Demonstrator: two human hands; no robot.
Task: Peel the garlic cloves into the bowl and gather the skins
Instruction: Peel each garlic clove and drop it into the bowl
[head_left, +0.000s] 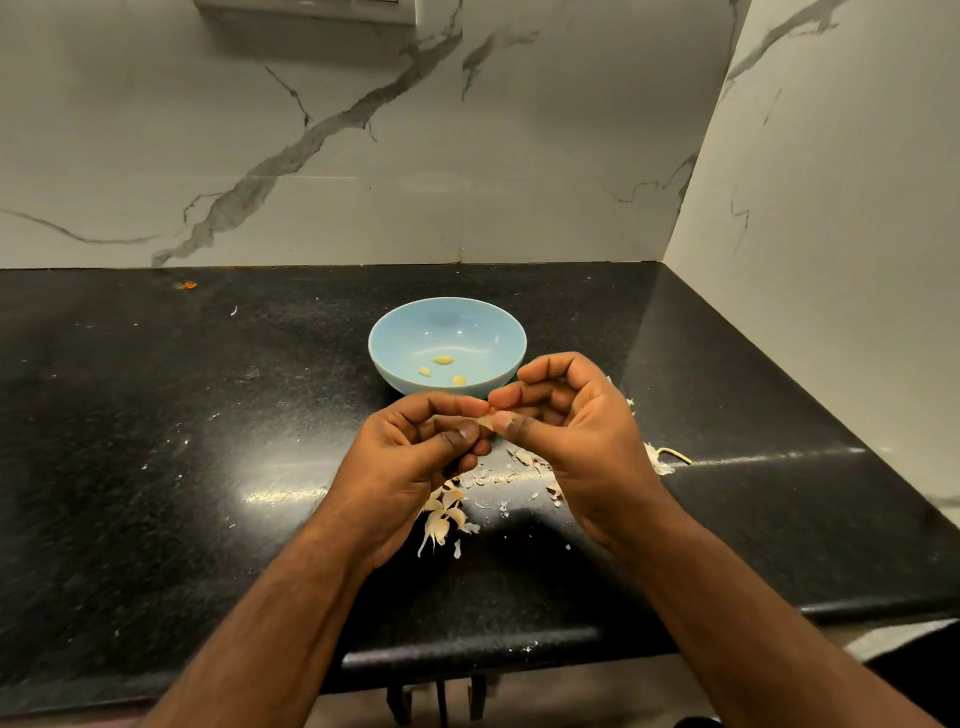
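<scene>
**Op:** While both hands meet just short of the bowl (447, 343), I've got a clove (485, 422) pinched between them. My left hand (415, 457) has its fingers curled round it, thumb pressing on top; my right hand (566, 431) nips the papery end between thumb and forefinger.

**Desk:** How far along are we?

**Op:** Early, I'd say. Three peeled cloves (442, 359) lie in the blue bowl, which sits at twelve o'clock from my hands on the black counter (156, 441). This one looks partly skinned, though my fingers hide most of it.

**Desk:** And the skins?

**Op:** Not gathered yet. Loose skins (524, 460) are scattered at six o'clock under my hands, and more skins (657, 460) poke out at three o'clock past my right wrist. A cluster (444, 514) at seven o'clock could be unpeeled cloves or husks; I can't tell which.

**Desk:** So what's left?

**Op:** Finish this clove, drop it in, deal with that cluster, then sweep the lot together.
</scene>
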